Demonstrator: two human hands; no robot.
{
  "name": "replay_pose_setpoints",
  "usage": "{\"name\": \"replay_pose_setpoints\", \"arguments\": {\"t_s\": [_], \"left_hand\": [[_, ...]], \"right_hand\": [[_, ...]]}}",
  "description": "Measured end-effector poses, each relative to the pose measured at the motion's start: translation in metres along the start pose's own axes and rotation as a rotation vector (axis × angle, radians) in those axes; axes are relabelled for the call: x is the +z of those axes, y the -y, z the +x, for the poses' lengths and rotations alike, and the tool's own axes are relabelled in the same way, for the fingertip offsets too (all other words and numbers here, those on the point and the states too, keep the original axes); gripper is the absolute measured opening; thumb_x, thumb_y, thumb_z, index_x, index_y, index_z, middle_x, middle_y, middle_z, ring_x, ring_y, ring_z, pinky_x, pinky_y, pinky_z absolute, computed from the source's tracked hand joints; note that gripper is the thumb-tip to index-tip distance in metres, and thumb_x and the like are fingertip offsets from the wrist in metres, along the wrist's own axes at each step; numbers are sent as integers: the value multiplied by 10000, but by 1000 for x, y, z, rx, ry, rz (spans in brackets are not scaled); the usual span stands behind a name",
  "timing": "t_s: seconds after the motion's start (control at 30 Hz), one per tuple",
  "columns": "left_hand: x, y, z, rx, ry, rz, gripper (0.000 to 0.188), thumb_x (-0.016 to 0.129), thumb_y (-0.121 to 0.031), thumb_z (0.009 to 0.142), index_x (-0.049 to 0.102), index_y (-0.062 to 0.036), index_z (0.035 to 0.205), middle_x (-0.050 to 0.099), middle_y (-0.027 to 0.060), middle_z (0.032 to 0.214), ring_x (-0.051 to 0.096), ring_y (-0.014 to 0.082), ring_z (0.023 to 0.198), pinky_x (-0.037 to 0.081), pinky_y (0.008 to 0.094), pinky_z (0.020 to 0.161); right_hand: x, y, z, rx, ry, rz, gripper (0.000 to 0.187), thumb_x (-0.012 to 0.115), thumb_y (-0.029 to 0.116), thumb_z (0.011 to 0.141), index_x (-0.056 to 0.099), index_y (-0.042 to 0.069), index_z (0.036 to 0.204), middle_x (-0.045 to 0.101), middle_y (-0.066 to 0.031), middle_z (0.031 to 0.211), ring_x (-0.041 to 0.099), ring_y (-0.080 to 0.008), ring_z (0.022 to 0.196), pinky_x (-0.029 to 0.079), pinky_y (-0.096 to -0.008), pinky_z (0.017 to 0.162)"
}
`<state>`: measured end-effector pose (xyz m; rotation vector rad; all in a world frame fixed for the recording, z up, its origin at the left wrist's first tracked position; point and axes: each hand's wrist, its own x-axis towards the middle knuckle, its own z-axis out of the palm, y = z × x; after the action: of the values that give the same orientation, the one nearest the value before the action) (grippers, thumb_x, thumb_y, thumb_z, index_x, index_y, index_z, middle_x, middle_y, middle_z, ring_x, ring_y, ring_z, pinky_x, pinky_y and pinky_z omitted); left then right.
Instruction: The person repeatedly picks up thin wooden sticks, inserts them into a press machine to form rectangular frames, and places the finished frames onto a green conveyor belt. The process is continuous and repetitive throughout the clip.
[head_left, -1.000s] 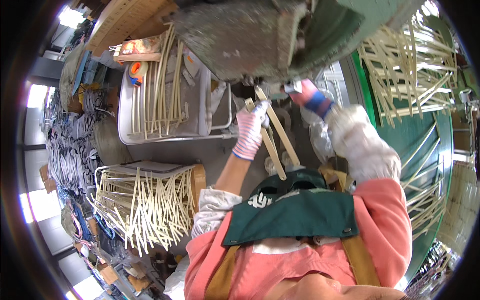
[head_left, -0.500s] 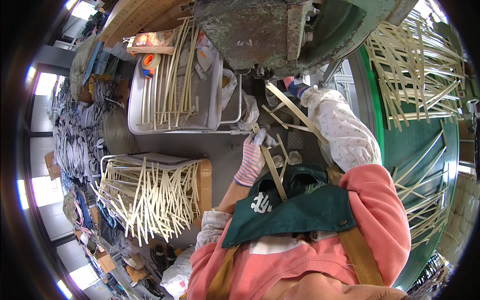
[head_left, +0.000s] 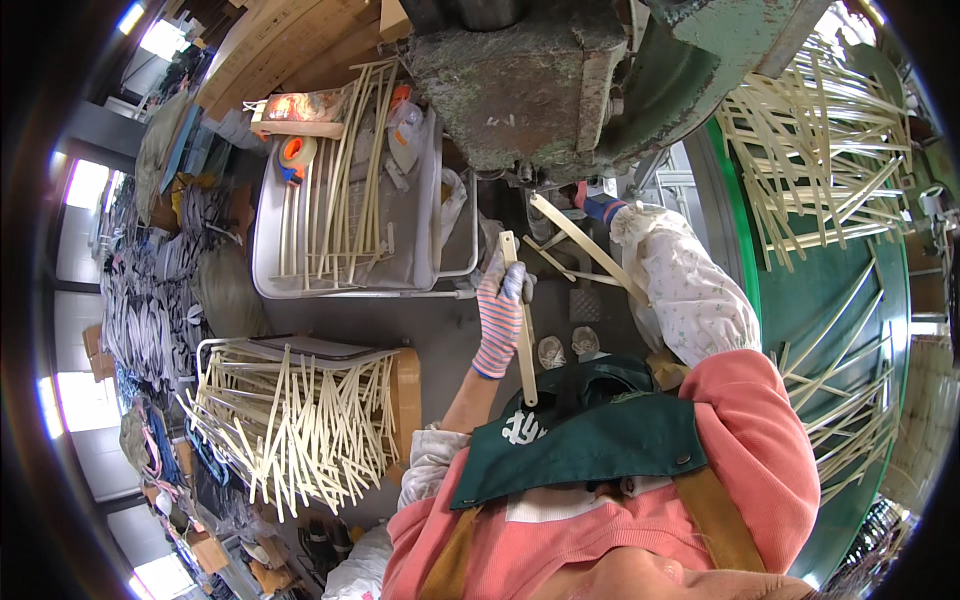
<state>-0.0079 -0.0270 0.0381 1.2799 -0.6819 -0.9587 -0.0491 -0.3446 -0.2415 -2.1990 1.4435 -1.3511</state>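
My left hand (head_left: 500,318), in a striped glove with grey fingertips, is closed around a long, flat, pale metal strip (head_left: 525,350) with holes at its ends. The strip stands nearly upright in view, its lower end over the green apron (head_left: 580,455). My right hand (head_left: 594,200), gloved with a blue cuff, reaches beneath the worn green machine (head_left: 505,95); its fingers are mostly hidden there. Another pale strip (head_left: 585,240) slants down from the machine's underside, beside the white flowered sleeve (head_left: 690,285). Further thin strips lie behind it.
On the left, a grey tray (head_left: 265,245) carries long strips, a tape roll (head_left: 297,152) and a bag. Below it, a heap of strips (head_left: 300,425) lies on a rack. At right, a green-topped table (head_left: 815,300) bears more piles. My shoes (head_left: 552,352) show on the floor.
The strip in my left hand has swung from a slant to nearly upright. A second strip crossing near it no longer shows apart. My right hand stays by the machine; the view has shifted slightly.
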Motion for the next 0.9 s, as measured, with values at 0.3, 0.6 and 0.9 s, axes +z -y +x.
{"name": "replay_pose_setpoints", "arguments": {"t_s": [0.3,0.6,0.9], "left_hand": [[2,-22,24,-50,71,-48,119,514,-137,931,582,-47,970,501,-36,641,423,30,525,338,194,470],[7,-26,38,-51,134,66,147,493,-153,942,583,-44,982,507,-29,631,411,19,504,307,178,447],[15,-30,50,13,192,113,285,501,-95,934,530,-53,1215,488,-41,669,410,21,542,349,191,472]], "right_hand": [[-116,26,18,-2,656,74,488,650,340,715,565,63,1108,654,-111,891,604,-278,844,452,-350,848],[-208,168,49,553,979,792,214,516,62,899,575,4,1096,666,-114,943,637,-198,823,516,-314,721],[-290,199,23,-47,892,-66,547,559,285,855,373,164,1355,571,-169,1081,620,-340,786,494,-406,812]]}}
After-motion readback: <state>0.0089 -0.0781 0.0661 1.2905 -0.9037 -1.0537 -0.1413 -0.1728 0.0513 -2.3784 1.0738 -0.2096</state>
